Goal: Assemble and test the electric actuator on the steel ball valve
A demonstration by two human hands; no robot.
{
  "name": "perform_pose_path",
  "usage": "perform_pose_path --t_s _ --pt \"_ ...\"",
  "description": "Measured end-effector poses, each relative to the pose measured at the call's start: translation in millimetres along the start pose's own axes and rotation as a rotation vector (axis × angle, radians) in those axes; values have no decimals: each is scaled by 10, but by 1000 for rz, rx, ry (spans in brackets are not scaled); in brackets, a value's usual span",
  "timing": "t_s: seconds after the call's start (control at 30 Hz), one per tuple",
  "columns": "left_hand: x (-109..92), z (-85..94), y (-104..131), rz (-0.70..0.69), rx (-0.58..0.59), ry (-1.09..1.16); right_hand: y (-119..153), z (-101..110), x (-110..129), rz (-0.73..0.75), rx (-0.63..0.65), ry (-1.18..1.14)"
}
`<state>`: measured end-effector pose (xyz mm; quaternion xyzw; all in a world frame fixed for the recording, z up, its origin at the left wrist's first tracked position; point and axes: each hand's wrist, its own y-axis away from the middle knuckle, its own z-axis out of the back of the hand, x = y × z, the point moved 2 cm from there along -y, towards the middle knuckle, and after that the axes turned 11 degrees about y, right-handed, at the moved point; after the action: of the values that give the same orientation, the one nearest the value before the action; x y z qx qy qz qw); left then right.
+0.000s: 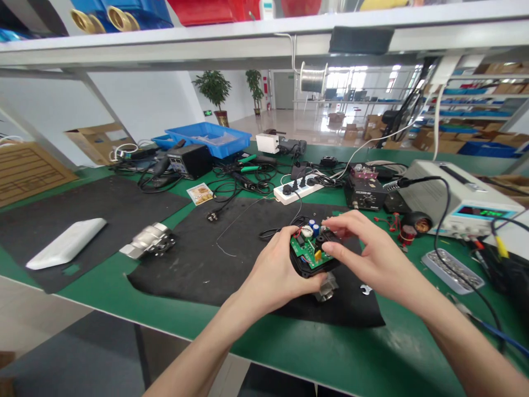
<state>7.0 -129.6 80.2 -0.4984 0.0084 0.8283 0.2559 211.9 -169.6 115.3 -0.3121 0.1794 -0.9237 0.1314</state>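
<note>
My left hand (279, 267) is wrapped around a black housing (306, 271), thumb below and fingers along its far side. Inside the housing sits a green circuit board (306, 251) with blue capacitors, a yellow part and red wires. Under the housing a metal valve body (327, 288) shows in part. My right hand (363, 251) closes on the right side of the circuit board, thumb near and fingers beyond; the exact contact is partly hidden. Away to the left, another metal valve body (151, 241) lies at the edge of a black mat (185, 264).
A white slab-shaped object (66, 242) lies at left. A power strip (298, 190), cables, and a black soldering station (363, 190) stand behind my hands. At right are a power supply (458, 196), a tray of small metal parts (452, 270) and a wrench head (366, 289). A shelf (248, 36) spans overhead.
</note>
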Motion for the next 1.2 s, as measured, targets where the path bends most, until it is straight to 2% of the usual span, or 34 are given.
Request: perform_pose_path --t_s 0.1,0.17,0.3,0.37,0.47,0.77,1.0,1.2 --pt "18 14 16 12 7 -10 380 -131 -119 -251 -197 -72" --pt "38 0 32 23 -1 -22 669 -320 -171 -355 -194 -87" --pt "45 -46 34 29 -32 -29 1015 -789 -166 -318 -27 66" --pt "35 -57 16 51 -18 -20 1039 -966 -144 -277 -35 179" --pt "25 -57 -8 86 23 -22 996 -1117 -124 -237 -114 285" --pt "91 -97 16 9 -4 -89 998 -1178 -109 -203 -203 315" --pt "152 -133 41 -44 -53 -64 996 -1204 -139 -248 -194 334" --pt "132 -95 19 -53 -23 5 1002 -1193 -164 -288 -167 276"
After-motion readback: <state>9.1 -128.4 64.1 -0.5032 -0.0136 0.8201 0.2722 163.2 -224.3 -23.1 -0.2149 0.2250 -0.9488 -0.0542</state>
